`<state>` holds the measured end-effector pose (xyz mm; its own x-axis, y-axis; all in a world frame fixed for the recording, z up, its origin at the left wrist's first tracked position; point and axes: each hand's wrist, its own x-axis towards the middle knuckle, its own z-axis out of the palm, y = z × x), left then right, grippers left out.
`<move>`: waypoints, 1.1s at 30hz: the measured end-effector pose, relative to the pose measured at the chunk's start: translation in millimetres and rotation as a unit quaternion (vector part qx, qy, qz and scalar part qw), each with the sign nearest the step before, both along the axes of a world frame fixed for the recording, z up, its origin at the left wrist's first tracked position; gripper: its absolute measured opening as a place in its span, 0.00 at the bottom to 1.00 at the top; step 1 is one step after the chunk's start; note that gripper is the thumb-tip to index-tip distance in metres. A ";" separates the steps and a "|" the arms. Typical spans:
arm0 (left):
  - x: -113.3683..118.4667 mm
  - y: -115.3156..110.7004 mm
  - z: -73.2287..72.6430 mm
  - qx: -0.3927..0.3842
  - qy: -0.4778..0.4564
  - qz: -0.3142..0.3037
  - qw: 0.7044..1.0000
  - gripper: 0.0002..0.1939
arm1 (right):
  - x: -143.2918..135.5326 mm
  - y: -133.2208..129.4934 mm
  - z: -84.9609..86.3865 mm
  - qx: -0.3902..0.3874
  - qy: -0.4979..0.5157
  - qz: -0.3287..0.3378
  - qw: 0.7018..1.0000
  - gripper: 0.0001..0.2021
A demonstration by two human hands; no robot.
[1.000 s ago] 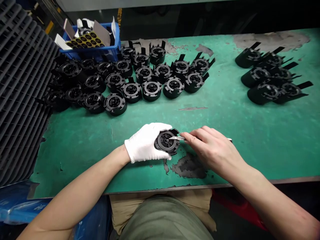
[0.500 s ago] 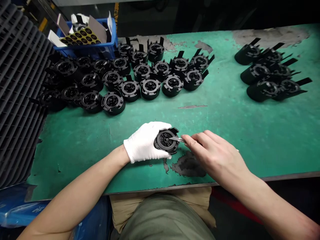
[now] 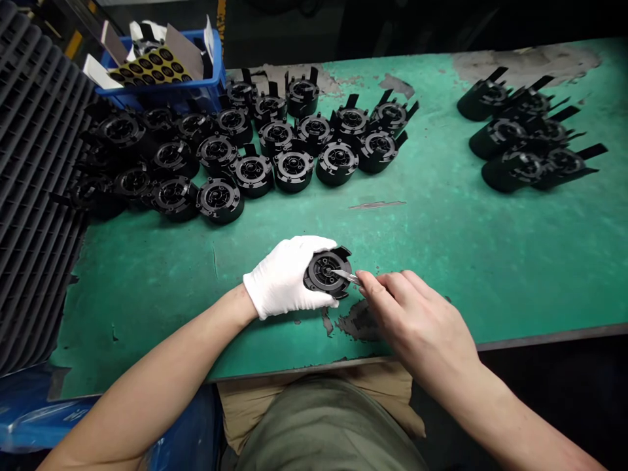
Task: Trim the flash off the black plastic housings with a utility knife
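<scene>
Left to right: bin [image 3: 161, 99] and one batch of spares [image 3: 294, 167] sit beyond the left grip, second batch [image 3: 507, 170] far off to its right. Gloved left hand [image 3: 282, 278] is part open, thumb and fingers curved round the left side of the part [image 3: 318, 280], which sits in that grip over the bench [image 3: 417, 235]. Part's ribbed face is up toward the wearer; tabs [image 3: 342, 251] stick out right of the grip. Face is round, no clear long axis. Knife [image 3: 349, 277] runs left and slightly away from the wearer, tip at the hub; contact can't be told. Bare right hand [image 3: 424, 320] is pinched closed on it. Step looks like tip work at the hub; next move calls for a firm left hold, light tip control.
</scene>
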<state>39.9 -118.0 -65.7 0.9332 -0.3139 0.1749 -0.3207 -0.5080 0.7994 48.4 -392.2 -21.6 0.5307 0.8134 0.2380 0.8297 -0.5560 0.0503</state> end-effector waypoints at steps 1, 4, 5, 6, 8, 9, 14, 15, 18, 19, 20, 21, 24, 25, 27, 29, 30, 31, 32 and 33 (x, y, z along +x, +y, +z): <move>-0.2 0.1 -0.5 0.001 -0.002 0.001 1.000 0.42 | -2.1 0.5 -0.5 -0.002 -0.001 -0.005 1.000 0.21; -0.5 0.2 -1.2 0.004 -0.004 0.001 1.000 0.43 | -7.5 2.5 -1.4 -0.004 -0.003 -0.017 1.000 0.20; -0.6 0.2 -1.5 0.004 -0.003 0.002 1.000 0.44 | -9.0 3.2 -1.7 -0.002 -0.004 -0.021 1.000 0.20; -0.7 0.2 -1.9 0.005 -0.001 0.003 1.000 0.44 | -10.5 3.9 -1.9 0.000 -0.005 -0.023 1.000 0.21; -1.0 0.2 -2.9 0.004 0.001 0.005 1.000 0.44 | -13.5 5.5 -2.5 0.007 -0.005 -0.031 0.999 0.21; -1.3 0.1 -3.5 0.003 -0.001 0.006 1.000 0.44 | -15.0 6.2 -2.7 0.010 -0.003 -0.037 0.999 0.21; -2.4 -0.7 -5.0 0.000 -0.002 0.012 1.000 0.44 | -21.4 10.0 -3.6 0.017 0.007 -0.066 0.998 0.21; -2.4 -0.9 -4.7 0.000 -0.001 0.013 1.000 0.43 | -22.1 10.6 -3.9 0.019 0.007 -0.070 0.997 0.21; -1.8 -1.1 -3.3 -0.001 0.001 0.013 1.000 0.43 | -21.2 11.5 -5.1 0.027 0.007 -0.074 0.997 0.17; -1.4 -1.0 -2.6 0.000 0.002 0.012 1.000 0.43 | -19.8 11.2 -5.3 0.031 0.007 -0.073 0.997 0.16; -0.9 -0.9 -2.0 0.000 0.005 0.011 1.000 0.44 | -17.8 10.6 -5.2 0.034 0.008 -0.071 0.997 0.15; -0.5 -0.6 -1.4 0.000 0.008 0.010 1.000 0.44 | -15.2 9.7 -4.7 0.036 0.010 -0.067 0.997 0.14; 0.6 0.2 0.3 -0.001 0.017 0.003 1.000 0.44 | -4.0 5.8 -0.6 0.037 0.025 -0.050 0.998 0.13; 0.9 0.5 0.9 -0.003 0.018 -0.001 1.000 0.44 | 0.7 4.4 1.1 0.037 0.031 -0.041 0.998 0.13; 1.3 0.9 2.2 -0.007 0.020 -0.006 1.000 0.43 | 10.8 1.9 3.7 0.040 0.043 -0.020 0.998 0.13; 1.6 1.1 3.5 -0.008 0.021 -0.008 1.000 0.44 | 20.9 0.1 3.5 0.042 0.050 0.003 0.998 0.13; 1.8 1.2 4.1 -0.006 0.021 -0.009 1.000 0.44 | 25.5 -0.4 2.2 0.043 0.052 0.013 0.998 0.13; 2.0 1.3 4.5 -0.005 0.021 -0.009 1.000 0.44 | 29.5 -0.8 0.4 0.046 0.053 0.021 0.997 0.13; 2.2 1.5 4.8 -0.004 0.021 -0.009 1.000 0.44 | 32.9 -1.0 -1.7 0.049 0.055 0.028 0.997 0.13; 2.4 1.7 4.8 -0.004 0.020 -0.009 1.000 0.44 | 35.7 -1.2 -3.9 0.054 0.059 0.033 0.996 0.12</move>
<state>42.3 -116.3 -60.9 0.9339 -0.3292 0.1396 -0.2970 -0.4968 0.8155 84.1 -393.3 -25.5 0.5070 0.8203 0.2648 0.8608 -0.4977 -0.1064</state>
